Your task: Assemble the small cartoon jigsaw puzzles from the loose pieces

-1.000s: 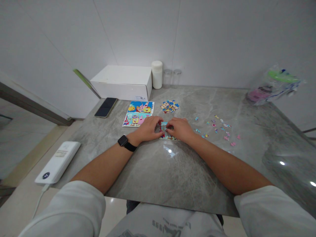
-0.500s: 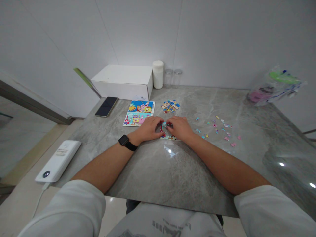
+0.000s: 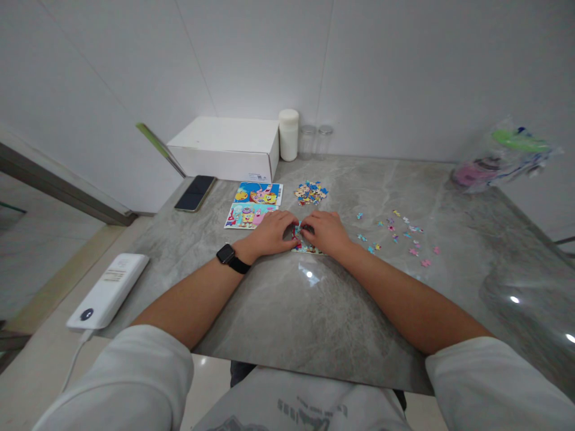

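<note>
My left hand [image 3: 271,233] and my right hand [image 3: 326,232] lie side by side on the grey marble table [image 3: 278,299], fingertips pressed on a small partly joined jigsaw [image 3: 302,237] between them. Most of that jigsaw is hidden under my fingers. A black watch [image 3: 228,257] sits on my left wrist. Two finished cartoon jigsaw pictures [image 3: 253,205] lie just left of and behind my left hand. A heap of loose pieces [image 3: 309,192] lies beyond my hands, and scattered loose pieces [image 3: 398,234] lie to the right of my right hand.
A white box [image 3: 227,148], a white jar [image 3: 288,134] and two clear jars [image 3: 315,137] stand along the back wall. A dark phone [image 3: 195,193] lies at the left, a white power bank [image 3: 108,290] at the left edge, a plastic bag [image 3: 501,157] at the far right.
My right-hand fingers have closed in a little toward my left hand over the small jigsaw. The camera has shifted slightly; nothing else on the table moved.
</note>
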The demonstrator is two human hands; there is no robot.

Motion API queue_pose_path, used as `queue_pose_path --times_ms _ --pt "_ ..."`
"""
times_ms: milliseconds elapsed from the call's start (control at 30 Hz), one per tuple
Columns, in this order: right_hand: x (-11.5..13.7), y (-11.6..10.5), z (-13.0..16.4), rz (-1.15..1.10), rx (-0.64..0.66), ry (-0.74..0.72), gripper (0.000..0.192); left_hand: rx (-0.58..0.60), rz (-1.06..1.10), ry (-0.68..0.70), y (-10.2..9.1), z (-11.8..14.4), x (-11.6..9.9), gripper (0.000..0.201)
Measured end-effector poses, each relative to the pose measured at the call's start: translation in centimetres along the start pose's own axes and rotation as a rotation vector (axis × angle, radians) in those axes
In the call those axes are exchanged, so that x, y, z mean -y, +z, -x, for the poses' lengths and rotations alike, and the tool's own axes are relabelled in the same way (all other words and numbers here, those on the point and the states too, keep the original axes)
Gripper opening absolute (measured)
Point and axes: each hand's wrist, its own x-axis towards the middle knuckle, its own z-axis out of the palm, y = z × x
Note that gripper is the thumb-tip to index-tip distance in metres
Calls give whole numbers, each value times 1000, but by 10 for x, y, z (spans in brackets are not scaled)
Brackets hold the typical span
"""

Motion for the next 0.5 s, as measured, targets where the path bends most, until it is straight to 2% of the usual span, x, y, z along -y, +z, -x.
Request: queue_pose_path --times_ms 233,500 --pt "-3 1 2 -19 -22 -11 21 13 -6 15 -2 0 -1 30" --pt "-5 2 4 -35 -17 -17 17 29 1 -3 -2 0 -2 29"
